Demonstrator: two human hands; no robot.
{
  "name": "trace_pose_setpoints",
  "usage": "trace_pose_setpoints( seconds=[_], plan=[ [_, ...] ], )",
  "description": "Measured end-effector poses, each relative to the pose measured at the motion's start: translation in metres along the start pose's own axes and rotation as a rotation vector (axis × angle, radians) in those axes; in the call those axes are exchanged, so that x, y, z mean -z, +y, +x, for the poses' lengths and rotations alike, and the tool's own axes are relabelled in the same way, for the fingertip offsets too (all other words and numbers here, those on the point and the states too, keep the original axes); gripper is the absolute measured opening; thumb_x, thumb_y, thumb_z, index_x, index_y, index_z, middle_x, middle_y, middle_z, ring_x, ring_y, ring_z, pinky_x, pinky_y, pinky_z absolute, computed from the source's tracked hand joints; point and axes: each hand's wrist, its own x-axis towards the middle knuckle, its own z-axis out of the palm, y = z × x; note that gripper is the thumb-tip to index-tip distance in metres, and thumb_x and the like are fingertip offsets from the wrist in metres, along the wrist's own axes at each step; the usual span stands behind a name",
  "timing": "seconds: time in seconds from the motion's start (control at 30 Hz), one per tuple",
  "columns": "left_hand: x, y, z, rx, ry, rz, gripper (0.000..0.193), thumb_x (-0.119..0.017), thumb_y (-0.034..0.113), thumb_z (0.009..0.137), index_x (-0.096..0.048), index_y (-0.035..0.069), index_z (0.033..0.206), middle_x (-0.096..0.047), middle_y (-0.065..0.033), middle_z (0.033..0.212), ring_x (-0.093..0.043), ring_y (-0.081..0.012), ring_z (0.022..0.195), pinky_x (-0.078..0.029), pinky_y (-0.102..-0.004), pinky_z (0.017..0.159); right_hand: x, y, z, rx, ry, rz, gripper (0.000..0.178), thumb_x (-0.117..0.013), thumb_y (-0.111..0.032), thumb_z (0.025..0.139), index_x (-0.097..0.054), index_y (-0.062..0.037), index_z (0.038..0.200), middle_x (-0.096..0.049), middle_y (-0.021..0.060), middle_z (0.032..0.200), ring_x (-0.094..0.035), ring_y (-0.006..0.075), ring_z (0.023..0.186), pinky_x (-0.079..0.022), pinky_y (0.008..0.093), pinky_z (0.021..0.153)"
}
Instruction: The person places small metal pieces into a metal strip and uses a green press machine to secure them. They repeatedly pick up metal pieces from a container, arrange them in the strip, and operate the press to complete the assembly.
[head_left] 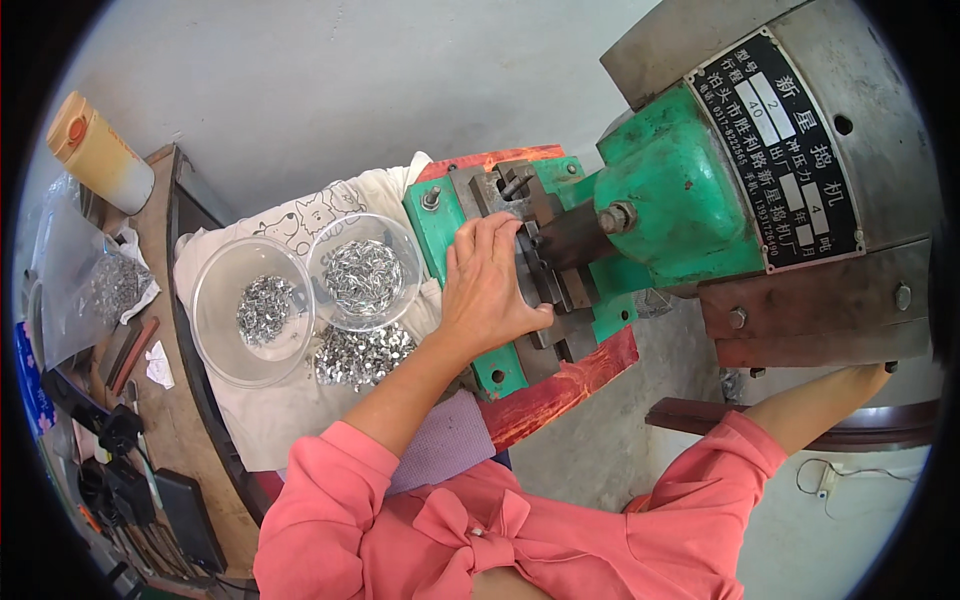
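Note:
My left hand (487,275) rests on the dark steel die block (540,285) of a green bench press. Its thumb and fingers are spread apart along the near side of the die. No part can be made out between them. The dark ram (575,237) comes out of the green press head (670,185) and meets the die just beyond my fingertips. My right forearm (820,405) reaches up behind the press body at the right, which hides the hand. To the left of my left hand are a clear round tub (365,225) of small shiny metal pieces and a loose heap of metal pieces (362,355).
A larger translucent bowl (215,310) with small metal pieces stands on a pale cloth (250,430). A red-painted board (565,390) lies under the press base. Further left, a wooden table (195,440) carries a yellow-and-white bottle (105,155), a plastic bag (75,280) and tools.

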Motion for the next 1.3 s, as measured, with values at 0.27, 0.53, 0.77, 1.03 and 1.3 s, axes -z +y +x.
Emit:
trace_pose_setpoints(
  seconds=[0.27, 0.53, 0.77, 1.03, 1.3],
  plan=[
    [0.002, 0.0, -0.001, -0.012, 0.002, 0.012, 0.097, -0.087, 0.027, 0.053, -0.044, -0.001, 0.134, -0.043, -0.0143, 0.138, -0.038, -0.0377, 0.129, -0.036, -0.0481, 0.106, -0.047, 0.101, -0.073, -0.172, 0.07, 0.072, 0.04, -0.06, -0.031, 0.099, -0.06, 0.0032, 0.12, -0.063, 0.0081, 0.097, -0.062, 0.0158, 0.083, -0.052, 0.0309, 0.069],
    [0.0, 0.002, 0.005, -0.021, -0.015, 0.016, 0.096, -0.086, 0.027, 0.051, -0.044, -0.004, 0.132, -0.043, -0.0167, 0.136, -0.037, -0.0389, 0.131, -0.034, -0.0494, 0.107, -0.044, 0.137, -0.091, -0.248, 0.129, 0.106, 0.037, -0.059, -0.028, 0.099, -0.061, 0.0027, 0.119, -0.064, 0.0079, 0.097, -0.062, 0.0151, 0.083, -0.053, 0.03, 0.069],
    [-0.004, 0.005, 0.0, -0.071, 0.035, -0.002, 0.095, -0.083, 0.027, 0.049, -0.043, -0.004, 0.13, -0.043, -0.0183, 0.134, -0.037, -0.0405, 0.131, -0.031, -0.0508, 0.11, -0.016, 0.079, -0.041, -0.133, 0.107, 0.097, 0.034, -0.059, -0.025, 0.099, -0.062, 0.0023, 0.118, -0.065, 0.0077, 0.098, -0.063, 0.0146, 0.083, -0.053, 0.0293, 0.068],
    [0.0, 0.02, -0.046, -0.087, -0.006, -0.025, 0.096, -0.083, 0.026, 0.047, -0.044, -0.003, 0.13, -0.043, -0.0186, 0.131, -0.039, -0.0411, 0.131, -0.029, -0.0498, 0.11, -0.018, 0.042, -0.027, -0.08, 0.067, 0.089, 0.03, -0.059, -0.022, 0.099, -0.063, 0.0019, 0.117, -0.066, 0.0074, 0.098, -0.064, 0.014, 0.084, -0.053, 0.0284, 0.068],
    [0.003, 0.022, -0.053, -0.066, -0.017, -0.026, 0.097, -0.085, 0.03, 0.051, -0.044, -0.005, 0.132, -0.044, -0.0186, 0.134, -0.039, -0.0399, 0.133, -0.029, -0.0499, 0.111, -0.056, 0.056, -0.087, -0.099, 0.157, 0.197, 0.027, -0.059, -0.019, 0.099, -0.064, 0.0014, 0.116, -0.067, 0.0072, 0.098, -0.064, 0.0134, 0.084, -0.054, 0.0275, 0.068]
  ],
)
